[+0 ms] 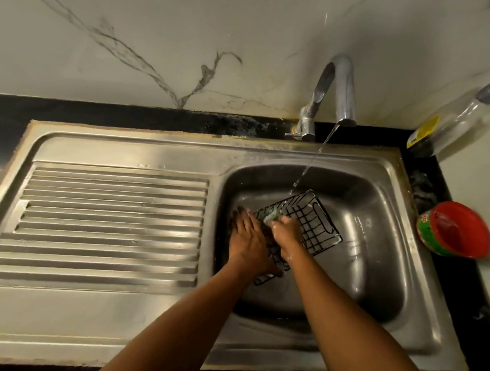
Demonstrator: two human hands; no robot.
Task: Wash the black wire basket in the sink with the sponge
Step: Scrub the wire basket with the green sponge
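1. A person scrubs a black wire basket (315, 222) in the bowl of a stainless steel sink (383, 208), centre right of the frame, both bare forearms reaching in from the lower edge.
2. The basket lies tilted inside the bowl, its far end toward the upper right under the falling water and its near end toward the lower left, partly hidden by the hands.
3. The left hand (248, 240) lies over the basket's left end with fingers stretched out fairly straight, pressing on the wires, the thumb along the near rim.
4. The right hand (287, 231), flecked with foam, is closed around a green sponge (270, 216) and holds it against the basket's wire grid, just beside the left hand's fingertips.
5. A thin stream of water (312, 160) runs at a slant from the chrome tap (344, 90) at upper centre right and lands at the basket's far corner.
6. The ribbed drainboard (109, 217) fills the left half of the frame.
7. On the black surface (443, 184) to the right of the bowl stands a red tub with a green label (453, 230); a clear bottle with a yellow label (452, 122) stands at upper right.
8. A veined marble wall (149, 36) spans the top.
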